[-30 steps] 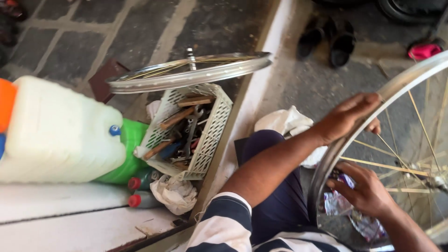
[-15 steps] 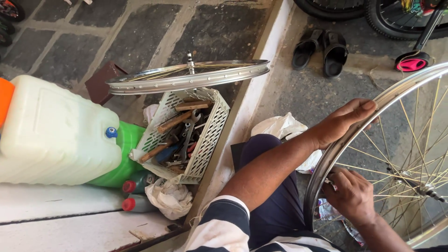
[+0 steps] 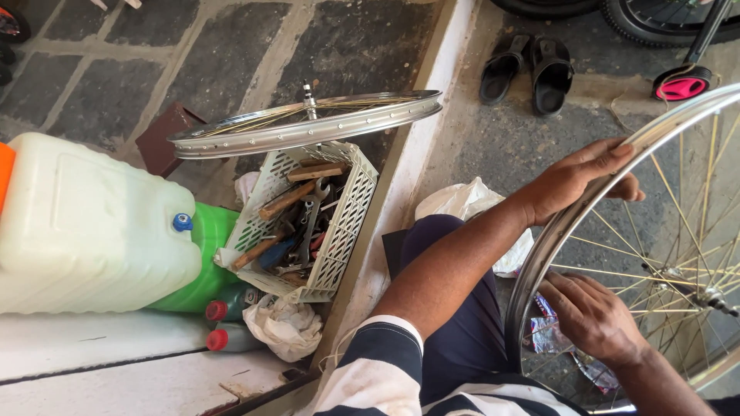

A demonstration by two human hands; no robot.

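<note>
A silver wheel rim (image 3: 555, 239) is seen, with a white basket (image 3: 347, 223), a green bottle (image 3: 204, 262), black sandals (image 3: 532, 69) and a navy-and-white striped sleeve (image 3: 378, 370).

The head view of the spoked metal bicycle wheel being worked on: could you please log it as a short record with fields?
Left hand: left hand grips the rim of the spoked metal bicycle wheel
Right hand: right hand reaches among the spokes
Second wheel: loose silver wheel lies flat atop the white plastic crate
Crate contents: wrenches, wooden-handled tools
Beside crate: large white jerrycan, green bottle
Ground: black sandals
</note>
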